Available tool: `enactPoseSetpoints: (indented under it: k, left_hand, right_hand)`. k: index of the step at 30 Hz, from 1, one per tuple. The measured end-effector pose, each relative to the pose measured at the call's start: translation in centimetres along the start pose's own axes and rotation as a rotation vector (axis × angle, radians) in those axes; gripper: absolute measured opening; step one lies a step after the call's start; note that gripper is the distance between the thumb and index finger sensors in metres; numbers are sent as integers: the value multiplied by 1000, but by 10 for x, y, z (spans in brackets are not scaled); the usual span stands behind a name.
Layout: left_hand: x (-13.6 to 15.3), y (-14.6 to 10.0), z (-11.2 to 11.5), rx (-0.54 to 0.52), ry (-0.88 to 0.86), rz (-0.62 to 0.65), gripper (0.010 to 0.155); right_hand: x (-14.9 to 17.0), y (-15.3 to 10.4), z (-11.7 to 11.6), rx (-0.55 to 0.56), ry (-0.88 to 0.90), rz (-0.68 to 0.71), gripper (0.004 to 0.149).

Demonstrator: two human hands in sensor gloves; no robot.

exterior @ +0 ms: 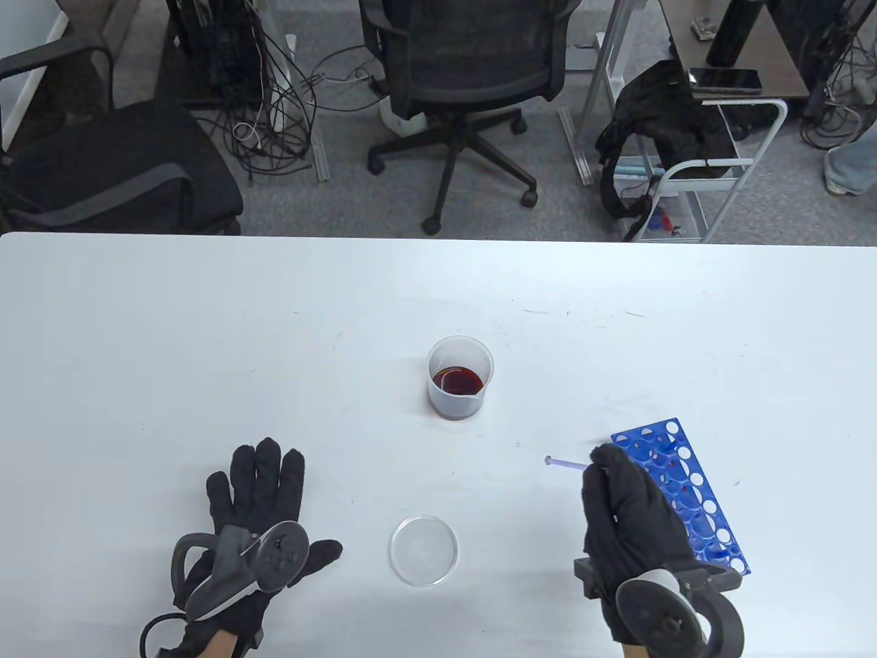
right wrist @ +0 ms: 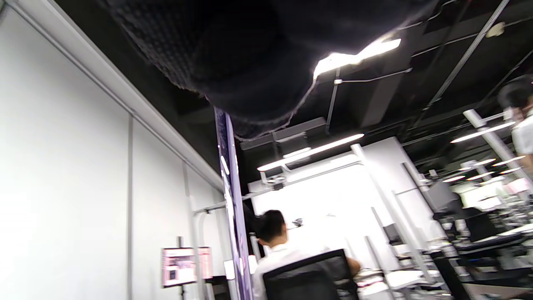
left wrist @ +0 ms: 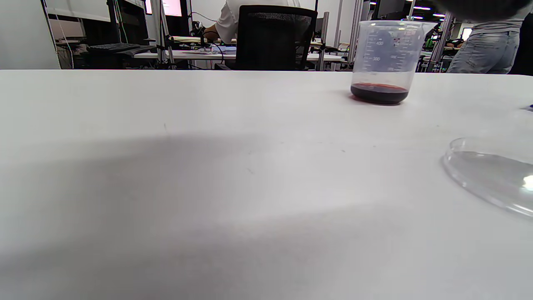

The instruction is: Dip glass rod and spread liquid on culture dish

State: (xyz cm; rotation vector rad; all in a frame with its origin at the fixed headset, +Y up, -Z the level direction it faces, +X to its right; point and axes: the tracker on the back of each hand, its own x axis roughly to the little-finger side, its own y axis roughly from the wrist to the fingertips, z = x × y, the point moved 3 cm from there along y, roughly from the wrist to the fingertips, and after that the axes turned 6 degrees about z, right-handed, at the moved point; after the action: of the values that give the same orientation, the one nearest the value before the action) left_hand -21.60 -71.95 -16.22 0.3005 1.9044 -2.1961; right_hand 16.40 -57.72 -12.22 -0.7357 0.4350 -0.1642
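Left hand [exterior: 257,507]: laid flat, palm down, on the white table [exterior: 137,343] at the near left, fingers spread and extended away from the person; nothing is held or touched by it besides the tabletop. Right hand [exterior: 627,510]: raised at the near right, fingers curled together, with the glass rod [exterior: 565,464] pinched at the fingertips; the rod is seen projecting leftward and slightly away from the grip, its rounded free end clear of the table's other items. In the right wrist view the rod [right wrist: 231,200] is shown as a pale violet bar running down from beneath the dark glove [right wrist: 258,54]. Beaker [exterior: 460,378]: one, translucent plastic, graduated, upright at table centre, a shallow layer of dark red liquid [exterior: 458,380] contained; it is placed well apart from the rod tip, beyond and to the left of it. Culture dish [exterior: 423,550]: one, clear, round, lying flat near the front edge between the two hands, untouched; whether anything is on its surface cannot be told. Test tube rack [exterior: 685,500]: one, blue, perforated, lying flat just beside and partly beneath the right hand. Counts: one rod, one beaker, one dish, one rack, two hands.
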Motion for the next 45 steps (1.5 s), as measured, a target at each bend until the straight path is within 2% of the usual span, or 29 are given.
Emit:
enactPoseSetpoints:
  k: [7,10,15,21,27,31,35,38,40,45]
  left_hand:
    - [-5,-1,-1,-7,-2,20,116]
    - [-7,-2,-1,-8,-4,30,115]
    - [-10,-5,-3,-18,-9,51,115]
    - [-11,-7,-4,-27,-15,64,115]
    - [-13,-9,-5,-55,-17,80,115]
    - [-20,-15,-13,-160,-8,108,113]
    - [-29,-33,-30,-421,-24,165,101]
    - [-36,-44,-39,-554,-41,196,87]
    - [-41,-50,-43,-625,-47,213,76]
    - [-49,-54,-43,-697,-50,212,57]
  right_hand:
    - [-67,3,-15,-27,163,131,41]
    - [-87,1,-27,-57,245,152,41]
    - [-118,-9,-60,-133,374,184,41]
    - [-139,-33,-100,-194,434,225,40]
    - [-139,-56,-130,-227,487,211,41]
    - [-140,-58,-131,-223,451,227,40]
    - [-138,-59,-134,-237,446,218,41]
    - [-137,-60,-136,-247,439,215,41]
    - [-138,-60,-137,-250,442,213,41]
    - [-137,-61,-138,-254,481,191,42]
